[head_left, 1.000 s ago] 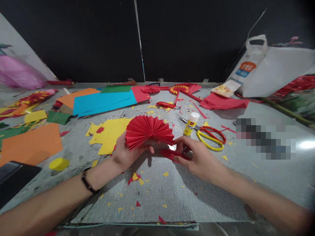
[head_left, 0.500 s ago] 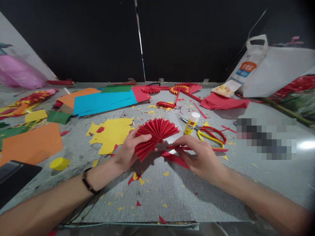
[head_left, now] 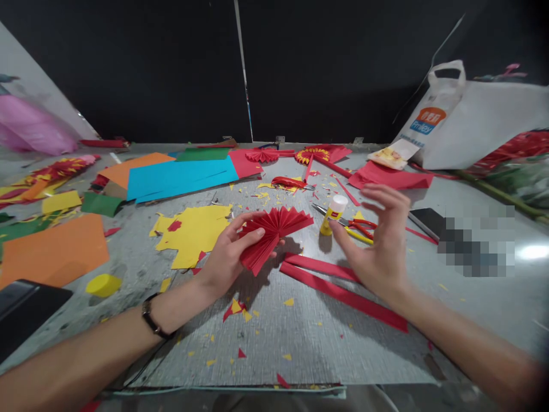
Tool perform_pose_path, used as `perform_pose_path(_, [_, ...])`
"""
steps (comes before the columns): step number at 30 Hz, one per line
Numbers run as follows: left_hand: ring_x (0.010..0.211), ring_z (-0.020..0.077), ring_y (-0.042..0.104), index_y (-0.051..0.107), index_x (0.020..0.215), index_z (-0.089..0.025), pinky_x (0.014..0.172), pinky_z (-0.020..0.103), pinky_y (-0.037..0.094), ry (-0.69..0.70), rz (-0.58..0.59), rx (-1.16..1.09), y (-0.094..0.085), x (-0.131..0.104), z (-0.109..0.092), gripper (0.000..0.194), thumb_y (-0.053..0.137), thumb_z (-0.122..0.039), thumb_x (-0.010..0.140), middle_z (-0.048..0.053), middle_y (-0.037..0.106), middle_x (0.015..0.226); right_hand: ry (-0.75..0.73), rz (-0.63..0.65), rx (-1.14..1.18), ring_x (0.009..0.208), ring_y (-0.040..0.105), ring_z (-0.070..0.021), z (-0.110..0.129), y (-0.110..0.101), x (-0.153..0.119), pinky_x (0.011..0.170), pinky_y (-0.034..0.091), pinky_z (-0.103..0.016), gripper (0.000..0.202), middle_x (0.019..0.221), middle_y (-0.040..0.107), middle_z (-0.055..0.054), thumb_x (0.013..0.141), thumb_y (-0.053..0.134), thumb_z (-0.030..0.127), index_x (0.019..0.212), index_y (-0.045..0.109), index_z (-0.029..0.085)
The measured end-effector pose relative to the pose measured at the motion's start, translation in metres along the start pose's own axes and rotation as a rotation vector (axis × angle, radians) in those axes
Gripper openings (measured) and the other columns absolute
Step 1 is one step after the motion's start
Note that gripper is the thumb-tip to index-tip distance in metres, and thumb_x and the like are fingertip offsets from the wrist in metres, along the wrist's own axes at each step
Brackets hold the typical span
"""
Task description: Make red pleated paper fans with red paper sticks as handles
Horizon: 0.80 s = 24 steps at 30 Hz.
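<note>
A pleated red paper fan [head_left: 278, 229] is pinched between the thumb and fingers of my left hand [head_left: 229, 252]. My right hand [head_left: 381, 240] is raised with its fingers apart, its thumb close to a glue stick [head_left: 333, 214] with a white end and yellow label, which stands on the table. Beneath and beside my right hand lie two long red paper strips [head_left: 347, 294], spread in a narrow V. Behind that hand, scissors [head_left: 362, 228] with red and yellow handles are partly hidden.
Yellow paper [head_left: 195, 234], blue paper [head_left: 184, 178] and orange paper [head_left: 55, 249] lie left. Finished-looking fans [head_left: 313, 154] and a red-handled tool [head_left: 291, 183] sit behind. A white bag [head_left: 441, 114] stands back right; a yellow cap [head_left: 103, 285] and scraps dot the table [head_left: 300, 343].
My right hand has let go of a red strip, which now lies on the table, and has risen with its fingers spread. The fan in my left hand is tilted and looks narrower.
</note>
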<state>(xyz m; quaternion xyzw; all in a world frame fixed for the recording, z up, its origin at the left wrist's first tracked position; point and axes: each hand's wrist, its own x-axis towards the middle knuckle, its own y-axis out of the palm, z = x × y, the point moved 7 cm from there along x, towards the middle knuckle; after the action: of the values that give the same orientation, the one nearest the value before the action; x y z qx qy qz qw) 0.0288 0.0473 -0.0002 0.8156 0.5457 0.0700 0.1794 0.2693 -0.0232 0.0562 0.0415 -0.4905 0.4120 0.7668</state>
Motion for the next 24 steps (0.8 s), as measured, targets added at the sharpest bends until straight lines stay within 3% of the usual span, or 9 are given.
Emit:
perform_pose_path(3, [0.103,0.0297,0.080,0.064,0.129,-0.020,0.080,0.036,0.066,-0.026,0.103,-0.080,0.005,-0.002,-0.001,0.041,0.071,-0.024,0.090,0.011,0.079,0.115,0.188,0.028,-0.009,0.135,0.055,-0.0391,-0.040,0.006,0.008,0.110,0.050,-0.062,0.066,0.144,0.053,-0.020,0.087,0.083,0.043,0.141,0.049,0.025])
perform_pose_path(5, [0.110,0.0331,0.078,0.064,0.133,-0.019,0.084,0.042,0.066,-0.034,0.185,-0.134,0.009,-0.005,-0.003,0.049,0.062,-0.022,0.085,0.013,0.078,0.118,0.326,0.211,0.046,0.118,0.066,-0.0362,-0.062,0.025,0.004,0.098,0.056,-0.059,0.053,0.130,0.065,-0.017,0.087,0.082,0.048,0.127,0.058,0.023])
perform_pose_path(7, [0.115,0.0357,0.076,0.062,0.137,-0.019,0.087,0.047,0.065,-0.035,0.252,-0.144,0.011,-0.007,-0.003,0.062,0.057,-0.018,0.076,0.013,0.078,0.118,0.366,0.333,0.094,0.099,0.071,-0.0301,-0.068,0.039,-0.004,0.085,0.060,-0.050,0.033,0.111,0.073,-0.012,0.093,0.073,0.048,0.111,0.063,0.021])
perform_pose_path(10, [0.116,0.0351,0.075,0.058,0.142,-0.021,0.088,0.046,0.065,-0.027,0.297,-0.103,0.012,-0.009,-0.001,0.074,0.057,-0.013,0.069,0.013,0.079,0.115,0.353,0.349,0.121,0.089,0.071,-0.0253,-0.058,0.041,-0.013,0.076,0.058,-0.042,0.023,0.098,0.073,-0.007,0.100,0.062,0.045,0.103,0.060,0.022])
perform_pose_path(16, [0.109,0.0276,0.079,0.049,0.146,-0.024,0.087,0.033,0.064,-0.013,0.213,-0.057,0.007,-0.006,0.001,0.066,0.069,-0.012,0.084,0.011,0.081,0.116,0.290,0.311,0.200,0.067,0.058,-0.0197,-0.015,0.021,-0.019,0.061,0.048,-0.034,0.010,0.081,0.058,0.001,0.108,0.046,0.038,0.110,0.049,0.029])
perform_pose_path(19, [0.110,0.0279,0.078,0.046,0.148,-0.024,0.089,0.034,0.064,-0.016,0.203,-0.044,0.009,-0.005,0.002,0.070,0.079,-0.015,0.087,0.013,0.081,0.116,0.140,0.417,0.157,0.064,0.056,-0.0182,0.008,0.023,-0.021,0.058,0.044,-0.033,0.010,0.084,0.060,0.001,0.104,0.053,0.032,0.112,0.049,0.028])
perform_pose_path(24, [0.099,0.0201,0.079,0.054,0.144,-0.024,0.085,0.027,0.064,0.033,0.216,-0.035,0.011,-0.006,0.001,0.068,0.086,-0.013,0.085,0.009,0.080,0.118,-0.028,0.683,0.114,0.074,0.069,-0.0209,0.025,0.042,-0.035,0.064,0.048,-0.034,0.029,0.101,0.075,-0.004,0.101,0.059,0.027,0.129,0.052,0.025])
